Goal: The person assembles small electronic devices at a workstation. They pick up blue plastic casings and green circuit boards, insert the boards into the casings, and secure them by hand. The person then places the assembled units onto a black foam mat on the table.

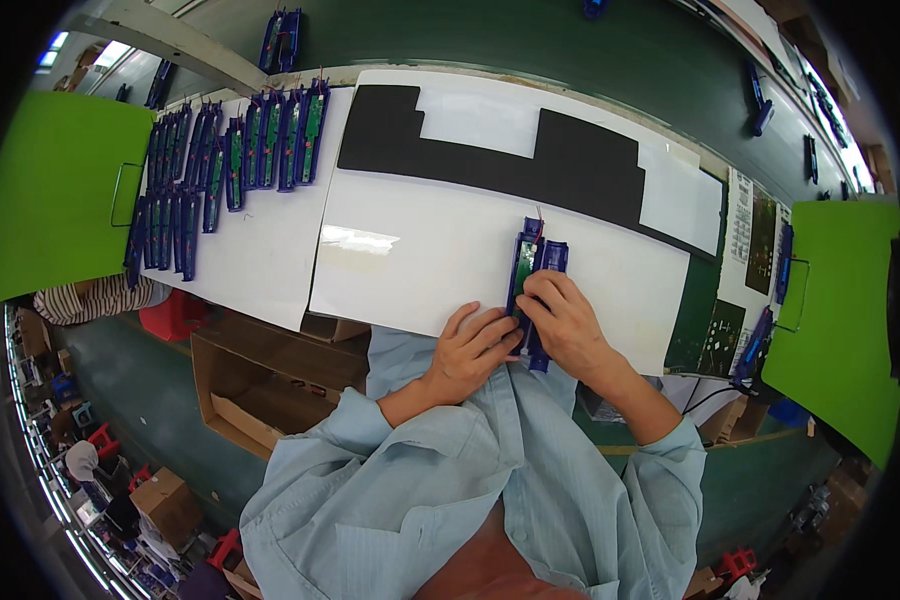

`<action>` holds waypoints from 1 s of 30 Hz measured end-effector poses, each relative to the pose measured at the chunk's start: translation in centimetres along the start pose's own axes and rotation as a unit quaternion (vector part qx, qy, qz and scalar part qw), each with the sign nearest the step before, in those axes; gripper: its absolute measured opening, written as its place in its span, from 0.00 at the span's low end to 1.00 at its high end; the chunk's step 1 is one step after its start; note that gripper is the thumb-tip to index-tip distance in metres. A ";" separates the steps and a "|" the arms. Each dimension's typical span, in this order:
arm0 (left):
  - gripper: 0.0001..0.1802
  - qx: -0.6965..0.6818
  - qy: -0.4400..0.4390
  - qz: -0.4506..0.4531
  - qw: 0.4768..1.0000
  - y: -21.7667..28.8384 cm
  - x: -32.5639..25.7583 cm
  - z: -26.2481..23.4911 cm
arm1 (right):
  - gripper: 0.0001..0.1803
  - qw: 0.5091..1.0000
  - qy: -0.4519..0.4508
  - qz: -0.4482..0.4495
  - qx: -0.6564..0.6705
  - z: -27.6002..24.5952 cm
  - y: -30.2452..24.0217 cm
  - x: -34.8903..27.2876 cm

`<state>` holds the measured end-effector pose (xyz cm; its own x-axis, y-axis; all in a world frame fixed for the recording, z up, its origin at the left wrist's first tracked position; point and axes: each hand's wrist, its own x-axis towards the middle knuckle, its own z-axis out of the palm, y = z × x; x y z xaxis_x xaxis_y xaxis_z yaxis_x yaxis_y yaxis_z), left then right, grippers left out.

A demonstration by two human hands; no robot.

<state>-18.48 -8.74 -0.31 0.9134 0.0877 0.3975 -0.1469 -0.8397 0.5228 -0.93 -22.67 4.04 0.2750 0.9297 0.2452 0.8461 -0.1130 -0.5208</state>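
Hands [567, 325] touch a blue casing [515, 272]; the printed sheet [741, 240] looks unreadable.

Near the front edge of the white worktop [440, 250], your left hand [473, 352] rests its fingertips against the near part of a blue casing with a green board [523, 262], and your right hand [568, 325] bends its fingers over that board. A second blue casing [556, 258] lies just beside it. A black cut-out sheet [480, 165] runs along the worktop's far edge; rows of casings [254, 145] fill its far left corner.
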 end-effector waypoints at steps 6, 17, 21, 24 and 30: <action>0.24 -0.002 0.000 0.000 1.000 -0.1 -0.2 0.2 | 0.16 0.999 -0.004 0.038 -0.011 0.2 -0.2 -0.5; 0.25 -0.003 -0.006 0.000 1.000 -0.1 -0.2 0.1 | 0.21 0.998 0.003 -0.003 -0.062 0.3 -1.0 -0.6; 0.22 -0.007 -0.014 0.006 1.000 -0.1 0.0 -0.2 | 0.19 0.999 0.003 0.002 -0.045 0.1 -0.7 -0.5; 0.22 -0.009 -0.011 0.003 1.000 -0.1 -0.1 0.0 | 0.16 0.999 0.023 0.038 0.014 0.3 -0.2 -0.4; 0.23 -0.031 -0.038 -0.019 0.999 0.5 0.7 -1.3 | 0.10 0.990 0.076 0.100 0.070 0.6 -0.5 -0.2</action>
<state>-18.36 -8.43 1.20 0.9447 0.0758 0.3191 -0.1328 -0.8012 0.5835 -1.67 -22.56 3.81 0.5045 0.8294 0.2399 0.6996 -0.2298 -0.6766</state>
